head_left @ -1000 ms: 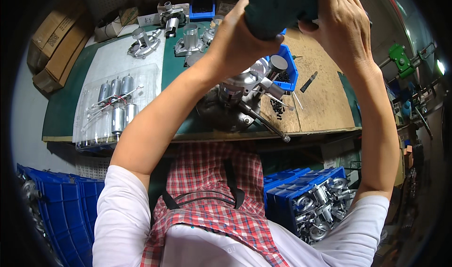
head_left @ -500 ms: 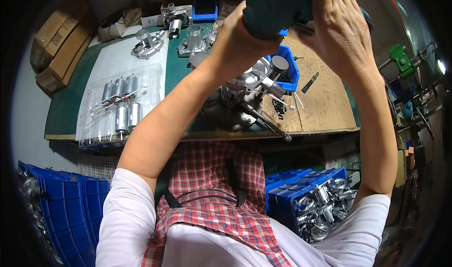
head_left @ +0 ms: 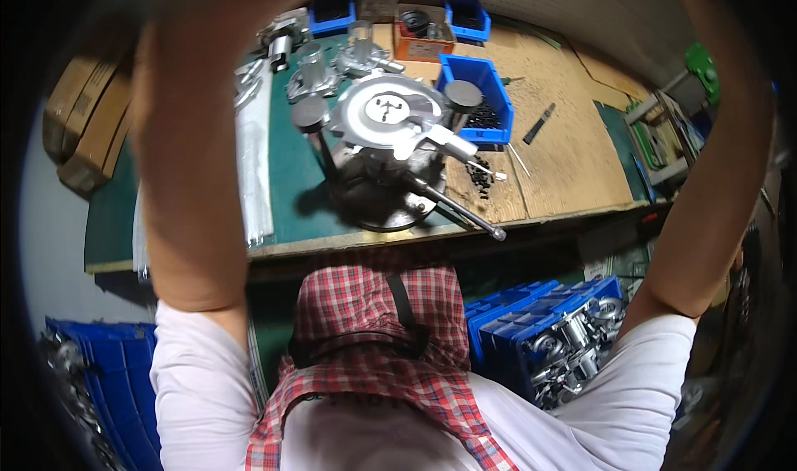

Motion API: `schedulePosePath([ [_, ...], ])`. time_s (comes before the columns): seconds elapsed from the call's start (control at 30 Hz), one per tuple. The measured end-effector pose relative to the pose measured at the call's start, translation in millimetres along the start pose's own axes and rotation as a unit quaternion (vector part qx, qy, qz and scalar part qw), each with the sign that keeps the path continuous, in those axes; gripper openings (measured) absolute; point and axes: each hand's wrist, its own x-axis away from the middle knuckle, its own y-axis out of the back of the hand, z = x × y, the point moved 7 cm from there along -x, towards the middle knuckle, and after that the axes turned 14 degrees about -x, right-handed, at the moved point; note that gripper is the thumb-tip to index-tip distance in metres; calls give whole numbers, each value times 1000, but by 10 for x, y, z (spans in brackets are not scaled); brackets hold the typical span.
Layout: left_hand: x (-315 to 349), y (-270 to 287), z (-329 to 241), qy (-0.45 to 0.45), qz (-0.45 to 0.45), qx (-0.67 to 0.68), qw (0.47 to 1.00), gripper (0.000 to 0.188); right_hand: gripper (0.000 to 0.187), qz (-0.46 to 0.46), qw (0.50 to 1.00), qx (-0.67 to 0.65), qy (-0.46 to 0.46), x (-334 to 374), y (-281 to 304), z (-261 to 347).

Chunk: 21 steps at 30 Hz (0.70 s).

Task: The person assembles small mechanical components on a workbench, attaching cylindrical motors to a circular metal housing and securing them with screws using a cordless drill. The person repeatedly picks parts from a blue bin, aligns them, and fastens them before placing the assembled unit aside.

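Note:
Both my forearms rise past the top of the view, the left forearm (head_left: pixel 195 180) on the left and the right forearm (head_left: pixel 714 180) on the right. My hands lie beyond the picture, so their fingers and anything in them are hidden. Between the arms, a round silver metal housing (head_left: pixel 357 122) sits on a dark fixture (head_left: pixel 378 197) with a lever handle (head_left: pixel 465 209). Two round-topped posts flank the housing, the left post (head_left: pixel 310 114) and the right post (head_left: pixel 463 96). A white-tipped lead (head_left: pixel 498 176) sticks out near its side tube.
Right of the fixture stands a blue bin (head_left: pixel 486 122) of small black parts, with loose black screws (head_left: pixel 479 176) before it. A dark-handled tool (head_left: pixel 540 124) lies on the cardboard (head_left: pixel 573 164). More housings (head_left: pixel 312 74) stand behind; a blue crate (head_left: pixel 515 338) of metal parts is below right.
My arms have swung up and apart, taking my hands out of view. The dark green object they held has gone from sight too. The housing on the fixture is now uncovered.

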Motion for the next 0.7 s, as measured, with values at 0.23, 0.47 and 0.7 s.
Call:
schedulePosePath([
  [0.23, 570, -366, -159, -239, -3, -45, 970, 61, 36, -43, 949, -282, -136, 724, -416, -300],
  [0.47, 1789, -169, 124, 21, 149, 78, 986, 43, 80, -110, 882, -89, -450, 2251, -1190, -1608],
  [0.7, 2475, -128, -83, 153, 197, 30, 968, 31, 83, 94, 855, 121, -495, 3273, -2246, -1739],
])
